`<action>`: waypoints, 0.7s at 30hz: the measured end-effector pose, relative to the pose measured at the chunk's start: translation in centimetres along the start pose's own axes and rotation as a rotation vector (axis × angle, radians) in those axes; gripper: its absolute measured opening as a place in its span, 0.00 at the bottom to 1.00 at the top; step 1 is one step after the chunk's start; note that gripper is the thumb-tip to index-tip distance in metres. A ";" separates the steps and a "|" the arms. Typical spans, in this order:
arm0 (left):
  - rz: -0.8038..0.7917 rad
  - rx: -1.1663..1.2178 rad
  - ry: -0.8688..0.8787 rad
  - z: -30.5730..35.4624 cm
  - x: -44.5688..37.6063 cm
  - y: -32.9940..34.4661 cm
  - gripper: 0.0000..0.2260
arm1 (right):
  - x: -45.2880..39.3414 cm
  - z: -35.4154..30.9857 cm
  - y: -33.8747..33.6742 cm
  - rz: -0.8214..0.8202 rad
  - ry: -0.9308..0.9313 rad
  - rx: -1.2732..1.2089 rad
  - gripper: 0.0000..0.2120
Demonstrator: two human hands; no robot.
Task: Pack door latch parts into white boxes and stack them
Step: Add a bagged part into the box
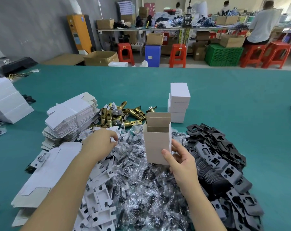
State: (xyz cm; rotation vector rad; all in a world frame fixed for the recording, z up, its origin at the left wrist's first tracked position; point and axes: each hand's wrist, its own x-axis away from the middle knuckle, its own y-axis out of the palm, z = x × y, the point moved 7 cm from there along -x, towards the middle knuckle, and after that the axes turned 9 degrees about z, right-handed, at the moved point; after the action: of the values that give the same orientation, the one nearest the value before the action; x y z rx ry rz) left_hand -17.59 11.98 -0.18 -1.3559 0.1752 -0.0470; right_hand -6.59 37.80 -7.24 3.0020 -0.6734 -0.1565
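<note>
1. Plainly, the right hand held an open box upright at the centre of the frame, thumb across its near face and fingers curled round its right side; the grip sat low, probably so the mouth stayed free for filling.
2. That box was thin white card with a dull grey-brown inside, and its top flap stood up at the back.
3. Left of centre, the left hand reached palm-down into the white card inserts, fingers bent and seemingly pinching one, though what it held could not be made out for sure.
4. These inserts were flat die-cut pieces with round holes and notches, heaped loosely in the lower middle of the frame.
5. Beside them lay a crinkly heap of clear screw bags, shiny and slack, holding dark contents.
6. At lower right, the black plates were matte, hard-edged and pierced with openings, some fanned in a row.
7. Above the hands, the brass latches were glossy metal cylinders with holes along them.
8. Each heap sat within easy reach, likely so the parts could be taken in turn.
9. Flat boxes lay stacked at left, unfolded.
10. Closed boxes stood stacked above centre on the green table, well clear of the loose parts.
</note>
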 end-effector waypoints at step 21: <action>0.137 0.387 0.061 1.1 0.0 -2.7 0.08 | -0.2 0.6 0.0 0.002 0.024 0.020 0.24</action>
State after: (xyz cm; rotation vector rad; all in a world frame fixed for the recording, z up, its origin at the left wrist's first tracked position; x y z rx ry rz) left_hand -17.20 12.43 2.67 -0.9551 0.2944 -0.0070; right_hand -6.80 37.82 -7.78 3.0173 -0.6795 -0.1146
